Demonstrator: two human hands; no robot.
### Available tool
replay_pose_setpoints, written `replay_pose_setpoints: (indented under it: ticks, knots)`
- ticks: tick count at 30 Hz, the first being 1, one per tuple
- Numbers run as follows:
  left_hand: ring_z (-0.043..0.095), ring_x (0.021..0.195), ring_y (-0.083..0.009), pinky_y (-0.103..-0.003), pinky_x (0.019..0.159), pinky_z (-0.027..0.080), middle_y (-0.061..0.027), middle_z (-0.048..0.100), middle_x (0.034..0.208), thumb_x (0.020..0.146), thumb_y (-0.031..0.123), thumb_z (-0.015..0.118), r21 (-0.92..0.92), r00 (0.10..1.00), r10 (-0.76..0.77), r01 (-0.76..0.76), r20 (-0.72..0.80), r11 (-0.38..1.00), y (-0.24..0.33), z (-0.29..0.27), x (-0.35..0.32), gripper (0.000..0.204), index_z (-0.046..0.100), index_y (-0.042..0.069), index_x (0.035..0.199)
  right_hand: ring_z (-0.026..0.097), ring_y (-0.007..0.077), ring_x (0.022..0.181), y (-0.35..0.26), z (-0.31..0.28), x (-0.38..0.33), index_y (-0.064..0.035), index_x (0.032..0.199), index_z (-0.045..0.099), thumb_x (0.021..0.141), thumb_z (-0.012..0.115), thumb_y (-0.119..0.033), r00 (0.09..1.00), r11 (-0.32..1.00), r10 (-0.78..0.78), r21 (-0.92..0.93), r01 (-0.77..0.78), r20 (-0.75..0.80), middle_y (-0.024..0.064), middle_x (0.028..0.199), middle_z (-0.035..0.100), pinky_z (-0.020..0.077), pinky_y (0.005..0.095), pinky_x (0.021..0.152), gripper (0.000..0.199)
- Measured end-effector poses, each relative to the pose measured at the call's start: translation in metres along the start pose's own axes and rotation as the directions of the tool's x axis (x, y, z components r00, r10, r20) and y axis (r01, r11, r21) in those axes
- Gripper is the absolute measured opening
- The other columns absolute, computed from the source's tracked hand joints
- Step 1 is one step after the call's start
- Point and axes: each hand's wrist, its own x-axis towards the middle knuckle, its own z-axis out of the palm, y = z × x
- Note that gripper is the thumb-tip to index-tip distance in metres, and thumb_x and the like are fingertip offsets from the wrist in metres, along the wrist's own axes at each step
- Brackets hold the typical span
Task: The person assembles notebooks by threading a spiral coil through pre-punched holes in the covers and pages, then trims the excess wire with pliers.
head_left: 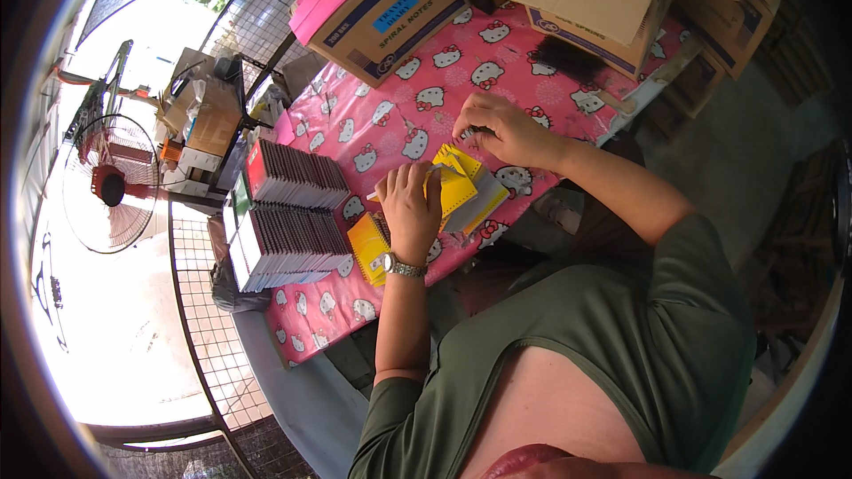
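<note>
My left hand (411, 204), with a watch on its wrist, is closed over the edge of a yellow-covered notebook (457, 191). The notebook lies at an angle on a stack of white-paged notebooks (488, 204) near the table's front edge. Just beyond it, my right hand (504, 131) is raised with its fingers curled together. Something small and dark shows at those fingertips, too small to name. Another yellow spiral notebook (368, 247) lies left of the stack, partly under my left wrist.
Two tall rows of spiral notebooks (297, 244) stand at the table's left. A closed carton (382, 18) and an open carton (590, 27) sit at the back. A dark-bristled brush (577, 62) lies by the right edge of the pink-covered table (346, 129). A fan (111, 184) stands beyond.
</note>
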Motion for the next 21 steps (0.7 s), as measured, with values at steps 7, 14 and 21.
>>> replay_pose_setpoints:
  ticks: [7,14,21]
  knots:
    - [0.059,0.096,-0.0286,-0.041,0.089,0.038,-0.0081,0.065,0.096,0.093,0.015,0.061,-0.008,1.000,-0.005,0.005,0.001,1.000,0.001,-0.001,0.001,0.014,0.062,0.007,0.104,0.063,0.0231,0.088,0.007,-0.003,-0.002,-0.0050,0.101,0.065,0.083,0.065,0.005,0.989,0.997,0.027,0.070,-0.038,0.145,0.0074,0.096,0.060,0.0517,0.0349,0.076,0.020]
    - [0.059,0.099,-0.0280,-0.048,0.100,0.034,-0.0087,0.064,0.100,0.093,0.019,0.060,0.013,0.998,0.041,-0.041,0.046,0.999,0.006,0.000,0.002,0.025,0.057,0.007,0.114,0.067,0.0228,0.074,-0.020,-0.018,0.013,-0.0062,0.121,0.058,0.089,0.062,0.000,0.960,0.999,0.027,-0.032,-0.019,0.279,0.0121,0.095,0.068,0.0535,0.0344,0.071,0.032]
    - [0.059,0.099,-0.0281,-0.050,0.103,0.033,-0.0076,0.064,0.099,0.094,0.020,0.059,-0.039,0.998,0.023,-0.020,0.056,0.999,0.004,-0.003,-0.001,0.021,0.057,0.007,0.110,0.067,0.0265,0.092,-0.010,-0.014,0.041,-0.0052,0.119,0.056,0.090,0.062,-0.009,0.800,0.929,0.230,0.120,-0.351,0.555,0.0131,0.101,0.067,0.0539,0.0338,0.082,0.030]
